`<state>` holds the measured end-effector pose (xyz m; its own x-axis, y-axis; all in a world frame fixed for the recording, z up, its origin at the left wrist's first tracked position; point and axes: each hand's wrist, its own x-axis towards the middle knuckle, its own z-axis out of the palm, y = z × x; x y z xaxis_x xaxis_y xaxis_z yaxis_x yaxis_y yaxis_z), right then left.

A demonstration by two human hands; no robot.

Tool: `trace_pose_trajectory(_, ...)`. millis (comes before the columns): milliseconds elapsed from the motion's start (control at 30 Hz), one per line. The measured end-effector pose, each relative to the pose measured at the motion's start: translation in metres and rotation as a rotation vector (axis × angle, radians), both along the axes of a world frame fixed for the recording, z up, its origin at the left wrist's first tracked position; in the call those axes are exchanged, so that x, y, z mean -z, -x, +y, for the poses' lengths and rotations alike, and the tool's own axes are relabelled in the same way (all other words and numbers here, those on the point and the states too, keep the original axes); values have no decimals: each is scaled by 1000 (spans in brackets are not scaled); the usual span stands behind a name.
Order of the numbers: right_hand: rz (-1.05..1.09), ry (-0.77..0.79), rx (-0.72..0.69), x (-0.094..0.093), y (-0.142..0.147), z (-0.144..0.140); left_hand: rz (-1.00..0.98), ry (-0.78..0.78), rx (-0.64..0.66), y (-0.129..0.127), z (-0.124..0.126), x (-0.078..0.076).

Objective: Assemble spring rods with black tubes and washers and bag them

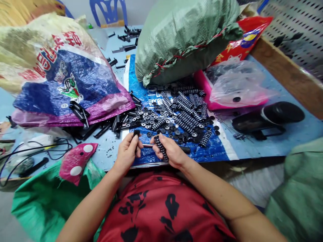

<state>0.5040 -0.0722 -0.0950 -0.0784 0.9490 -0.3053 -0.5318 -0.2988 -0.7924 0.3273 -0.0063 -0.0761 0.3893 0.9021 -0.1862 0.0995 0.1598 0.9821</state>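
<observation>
My left hand [127, 150] grips a short black plastic piece [136, 133] at the table's near edge. My right hand [171, 150] holds a stack of black washers [161, 148] threaded in a row, with a thin metal rod [147, 146] poking out toward the left hand. Just beyond both hands lies a pile of loose black washers [153, 121] on a blue woven sheet [214, 151]. Several finished washer stacks [188, 114] lie to the right of the loose pile.
A large printed woven sack [63, 74] lies at left with black plastic pegs [101, 127] spilling beneath it. A green sack [181, 37] sits behind the pile. A pink tray with a clear bag [234, 87], a black tube [270, 117] and cables [37, 148] lie around.
</observation>
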Motion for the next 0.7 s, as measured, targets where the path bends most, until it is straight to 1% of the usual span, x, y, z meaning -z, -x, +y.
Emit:
trace_pose_trajectory(133,41,-5,134,-2,0,3,-8,13,-34,-2,-13,3)
trace_pose_trajectory(233,90,-4,296,-5,8,5,19,-92,-82,-12,-22,7)
trace_pose_trajectory(300,91,-9,383,-7,15,7,12,-173,-45,-23,-26,10)
trace_pose_trajectory(333,73,-19,399,-7,18,8,4,-205,-11,-27,-27,11)
trace_pose_trajectory(400,-1,-62,374,-4,20,8,3,-243,44,-34,-27,12)
trace_pose_trajectory(433,-67,-118,343,-2,18,8,9,-248,50,-35,-27,11)
trace_pose_trajectory(467,-167,-209,315,1,14,7,14,-237,40,-34,-26,10)
trace_pose_trajectory(500,-310,-331,287,4,8,5,13,-208,25,-32,-26,8)
trace_pose_trajectory(567,-692,-634,215,10,-7,1,-5,-117,3,-24,-25,2)
trace_pose_trajectory(633,-1034,-889,125,12,-19,-2,-7,-48,5,-16,-25,-2)
trace_pose_trajectory(667,-1134,-969,91,11,-23,-3,2,-31,12,-13,-24,-3)
trace_pose_trajectory(700,-1186,-1019,80,10,-25,-4,15,-19,19,-10,-24,-3)
